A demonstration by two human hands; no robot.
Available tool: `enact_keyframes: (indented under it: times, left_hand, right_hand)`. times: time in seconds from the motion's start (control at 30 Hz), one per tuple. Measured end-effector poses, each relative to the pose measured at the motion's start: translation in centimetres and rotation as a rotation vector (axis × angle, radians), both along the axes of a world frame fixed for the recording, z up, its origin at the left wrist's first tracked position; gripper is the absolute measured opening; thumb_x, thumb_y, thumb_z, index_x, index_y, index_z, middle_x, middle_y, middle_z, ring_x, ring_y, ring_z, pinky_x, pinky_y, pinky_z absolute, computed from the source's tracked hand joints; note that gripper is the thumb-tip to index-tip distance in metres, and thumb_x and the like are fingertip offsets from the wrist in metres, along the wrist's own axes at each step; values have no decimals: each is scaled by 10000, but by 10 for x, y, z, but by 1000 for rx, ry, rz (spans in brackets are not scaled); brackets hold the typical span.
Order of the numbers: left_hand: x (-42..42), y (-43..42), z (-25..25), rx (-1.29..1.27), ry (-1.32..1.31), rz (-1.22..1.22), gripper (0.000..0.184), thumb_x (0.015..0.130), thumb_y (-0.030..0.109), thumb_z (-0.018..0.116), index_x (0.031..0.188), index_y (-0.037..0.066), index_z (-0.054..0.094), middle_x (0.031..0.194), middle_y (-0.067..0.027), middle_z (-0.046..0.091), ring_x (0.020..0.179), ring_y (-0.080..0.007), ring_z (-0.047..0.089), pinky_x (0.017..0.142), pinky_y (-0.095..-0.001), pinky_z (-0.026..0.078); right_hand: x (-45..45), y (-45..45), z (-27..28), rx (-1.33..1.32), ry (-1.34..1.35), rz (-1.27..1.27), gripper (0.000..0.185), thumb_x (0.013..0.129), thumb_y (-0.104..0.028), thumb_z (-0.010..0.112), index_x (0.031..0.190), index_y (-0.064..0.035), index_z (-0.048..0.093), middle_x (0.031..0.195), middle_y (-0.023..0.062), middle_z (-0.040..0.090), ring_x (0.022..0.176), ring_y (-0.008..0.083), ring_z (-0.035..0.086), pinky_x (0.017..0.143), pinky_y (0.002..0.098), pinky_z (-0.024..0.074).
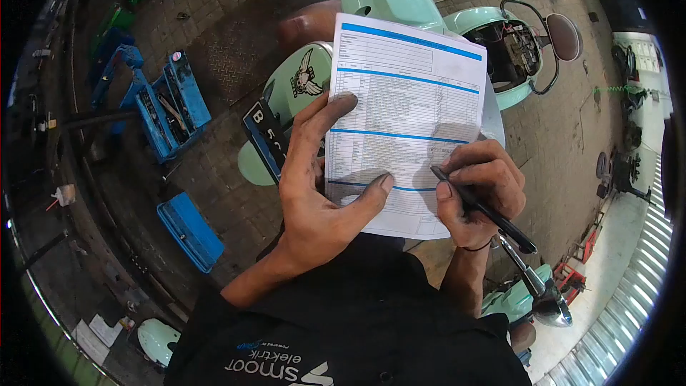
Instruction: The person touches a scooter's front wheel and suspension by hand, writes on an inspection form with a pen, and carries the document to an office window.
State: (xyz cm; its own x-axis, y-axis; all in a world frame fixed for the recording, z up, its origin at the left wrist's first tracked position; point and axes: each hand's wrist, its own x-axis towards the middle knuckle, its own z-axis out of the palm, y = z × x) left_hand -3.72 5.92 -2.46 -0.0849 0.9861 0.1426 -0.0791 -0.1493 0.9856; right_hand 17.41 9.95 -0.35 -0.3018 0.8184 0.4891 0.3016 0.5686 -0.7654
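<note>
My left hand grips the left edge of a printed checklist, its thumb lying on the lower part of the page and its index finger on the upper left. Blue bands divide the sheet into sections, and small handwritten marks run down its right side. In my right hand is a black pen, pinched between thumb and fingers with its tip at the lower right of the page. Behind the paper stands a mint-green scooter, partly hidden by the sheet. Dark smudges show on my fingers.
An open blue toolbox with tools inside lies on the paved floor to the left. Nearer me is a closed blue case. A round mirror sticks out at the upper right, and a chrome-stemmed mirror is close to my right forearm.
</note>
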Motion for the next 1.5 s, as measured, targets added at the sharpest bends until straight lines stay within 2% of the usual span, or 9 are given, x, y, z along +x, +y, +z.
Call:
enact_keyframes:
  times: [0.4, 1.0, 1.17, 1.47, 1.5]
  left_hand:
    - [-1, 0, 1, 7, 27, -6, 774, 790, -94, 753, 1475, -90, 392, 1483, -219, 375, 1345, -320, 526, 1027, -380, 571]
    - [-1, 0, 0, 1, 19, 4, 772, 781, -91, 761, 1467, -82, 408, 1483, -214, 383, 1356, -310, 514, 1014, -376, 576]
    - [0, -1, 2, -19, 11, 15, 771, 783, -85, 765, 1467, -85, 409, 1488, -213, 393, 1359, -307, 515, 1025, -376, 567]
    - [0, -2, -1, -56, -43, 14, 777, 777, -56, 776, 1468, -77, 419, 1477, -224, 412, 1388, -320, 481, 1064, -402, 526]
    - [0, -2, -2, -44, -30, 11, 780, 778, -36, 784, 1462, -99, 412, 1482, -239, 393, 1378, -328, 489, 1061, -413, 535]
  right_hand:
    - [-1, -1, 0, -8, 20, -61, 209, 666, -15, 777, 827, -19, 644, 843, 167, 693, 646, 186, 662, 567, 276, 488]
    - [2, 1, 1, 5, -11, 32, 209, 661, -26, 786, 823, -21, 654, 841, 166, 700, 660, 189, 675, 576, 279, 503]
    - [0, -2, 0, -20, 54, -68, 194, 681, -4, 759, 826, -18, 631, 846, 172, 695, 658, 185, 664, 584, 282, 506]
    - [4, 0, -2, -7, 52, 7, 193, 703, -31, 767, 832, -15, 624, 834, 183, 683, 669, 183, 660, 591, 275, 501]
    - [5, 0, -2, -7, 51, 7, 193, 703, -31, 767, 832, -15, 624, 834, 183, 683, 669, 183, 660, 591, 275, 501]
